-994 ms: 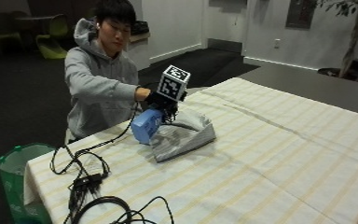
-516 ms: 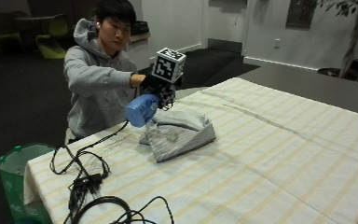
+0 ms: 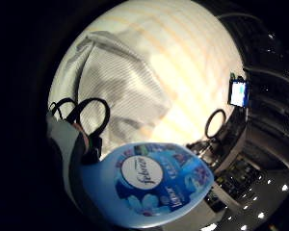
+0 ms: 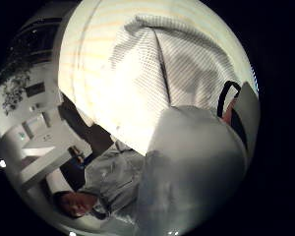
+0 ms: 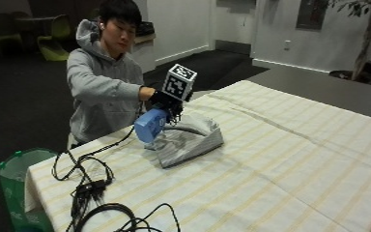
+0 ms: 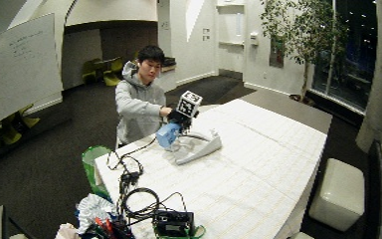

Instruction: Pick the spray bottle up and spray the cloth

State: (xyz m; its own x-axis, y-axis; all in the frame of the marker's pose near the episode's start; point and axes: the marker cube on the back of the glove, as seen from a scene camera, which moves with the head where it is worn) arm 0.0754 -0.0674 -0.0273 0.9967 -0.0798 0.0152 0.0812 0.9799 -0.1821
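The gloved right hand [image 5: 166,104] holds the blue spray bottle [image 5: 149,127] up in the air, just above the left side of the gray cloth [image 5: 187,139] on the table [image 5: 288,164].

blue spray bottle [image 5: 149,126], grey striped cloth [image 5: 187,139]

A long table [image 5: 288,159] covered with a pale, yellow-striped tablecloth [image 5: 314,140] fills the scene. At its 7 o'clock corner lie tangled black cables [image 5: 89,193]. A green bin [image 5: 15,179] stands on the floor at 8 o'clock, just beside that corner. In the wide outside view, a white cube stool [image 6: 336,191] sits at 4 o'clock, a potted tree [image 6: 303,35] at 1 o'clock, and a whiteboard [image 6: 15,69] at 10 o'clock.
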